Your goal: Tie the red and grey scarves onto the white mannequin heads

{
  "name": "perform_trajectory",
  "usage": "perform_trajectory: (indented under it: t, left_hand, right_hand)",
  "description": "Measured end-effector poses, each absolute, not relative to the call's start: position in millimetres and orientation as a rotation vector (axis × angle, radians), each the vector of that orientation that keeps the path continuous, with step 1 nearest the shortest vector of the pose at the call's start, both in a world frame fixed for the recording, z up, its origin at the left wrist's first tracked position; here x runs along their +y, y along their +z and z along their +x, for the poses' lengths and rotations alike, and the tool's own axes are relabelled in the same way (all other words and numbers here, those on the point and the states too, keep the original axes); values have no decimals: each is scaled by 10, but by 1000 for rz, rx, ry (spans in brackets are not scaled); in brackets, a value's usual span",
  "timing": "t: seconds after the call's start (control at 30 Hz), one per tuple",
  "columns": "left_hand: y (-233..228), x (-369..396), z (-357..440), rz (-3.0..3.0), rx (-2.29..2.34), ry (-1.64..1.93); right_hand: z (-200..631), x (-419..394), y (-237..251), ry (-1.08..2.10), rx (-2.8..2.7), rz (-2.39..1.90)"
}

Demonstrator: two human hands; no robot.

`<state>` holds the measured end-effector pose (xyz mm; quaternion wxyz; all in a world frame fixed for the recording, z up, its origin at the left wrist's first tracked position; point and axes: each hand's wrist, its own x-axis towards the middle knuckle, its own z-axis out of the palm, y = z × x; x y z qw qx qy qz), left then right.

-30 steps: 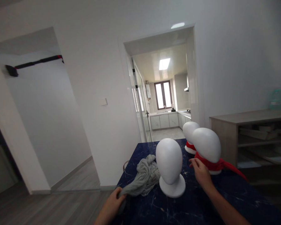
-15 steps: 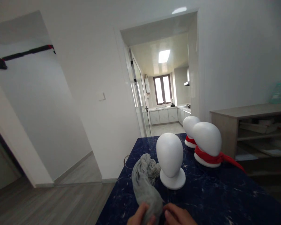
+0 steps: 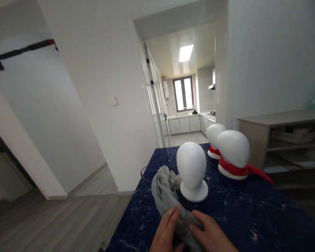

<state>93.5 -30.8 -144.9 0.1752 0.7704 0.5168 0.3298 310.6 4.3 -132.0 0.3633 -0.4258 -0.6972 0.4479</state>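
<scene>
While both hands grip it, the grey scarf (image 3: 168, 196) runs between them and trails away beyond the fingertips. Left hand (image 3: 166, 231) fingers lie pressed together along the cloth; right hand (image 3: 209, 233) fingers curl over its near end. Count: one grey scarf, three white mannequin heads (image 3: 191, 166), two red scarves (image 3: 235, 170), all beyond the fingers on the dark blue table (image 3: 252, 217).

Three white heads (image 3: 191, 167) (image 3: 233, 148) (image 3: 214, 134) are standing on one table (image 3: 252, 213); two are wearing red scarves (image 3: 236, 170) (image 3: 214, 151). One grey scarf (image 3: 166, 190) is lying there, with two hands (image 3: 165, 232) (image 3: 211, 235) resting on it.
</scene>
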Motion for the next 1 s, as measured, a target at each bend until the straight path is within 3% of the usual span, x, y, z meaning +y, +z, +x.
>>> perform_trajectory:
  t: [0.13, 0.43, 0.57, 0.83, 1.0]
  left_hand:
    - [-1400, -89, 934, 2401, 1410, 723]
    - [-1256, -235, 572, 2379, 1546, 881]
    - [-1231, -321, 317, 2360, 1625, 859]
    - [-1137, -361, -5, 2498, 1630, 335]
    - [-1570, -248, 430, 2841, 1270, 292]
  right_hand:
    - [3028, -18, -1246, 1116, -1944, -1078]
    - [3278, 111, -1252, 1281, -1717, -1103]
    - [3323, 215, -1355, 1113, -1709, -1258]
    - [3363, -20, -1255, 423, -2180, -1449]
    - [3351, -59, -1186, 647, -2455, -1238]
